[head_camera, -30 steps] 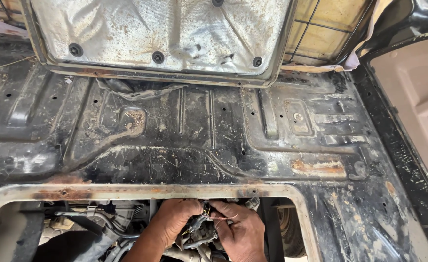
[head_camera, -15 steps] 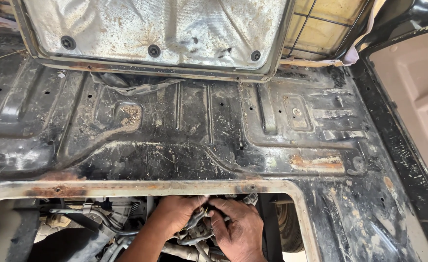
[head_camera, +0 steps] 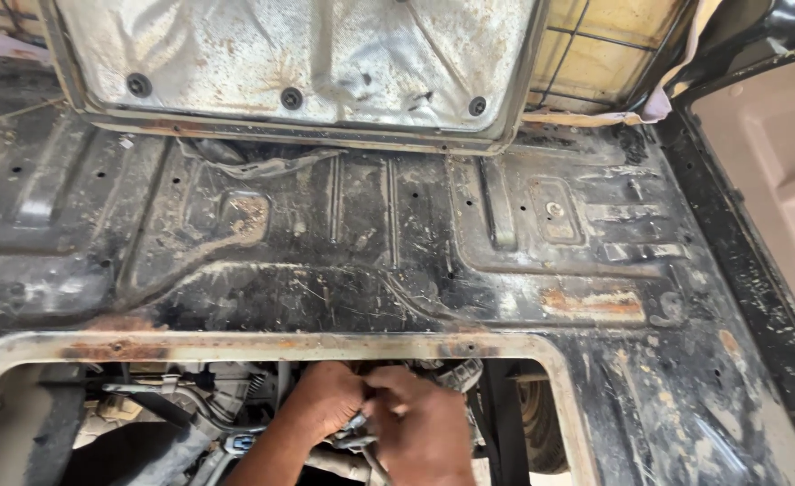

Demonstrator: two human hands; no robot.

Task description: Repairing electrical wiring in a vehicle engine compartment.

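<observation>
Seen from above: two hands down in the near opening of a stripped vehicle floor. Left hand [head_camera: 330, 400] curled shut around a small metal fitting [head_camera: 354, 425], right hand [head_camera: 424, 427] closed over the same fitting from the right, knuckles touching the left. Exact finger hold on the right mostly hidden by the back of the hand. Fitting itself low in the engine bay, just under the near rusty frame edge [head_camera: 262, 346], amid hoses and wiring.

Judged small, stiff and light, probably greasy and slippery given the grime all round; best pinched at its exposed metal body between both sets of fingertips, not pulled by any wire attached. Attached leads likely soft and easily strained.

Counted: two hands, one fitting, one rectangular opening. One blue-tipped connector [head_camera: 240, 441] just left of the left forearm. One tyre [head_camera: 542, 423] glimpsed right of the hands, beyond a dark strut. Far side: one raised silvery heat-shield panel [head_camera: 298, 54] with three dark round fasteners along its lower edge. Between panel and opening, one black pressed-steel floor pan [head_camera: 370, 234], scuffed, with rust patches to the right.
</observation>
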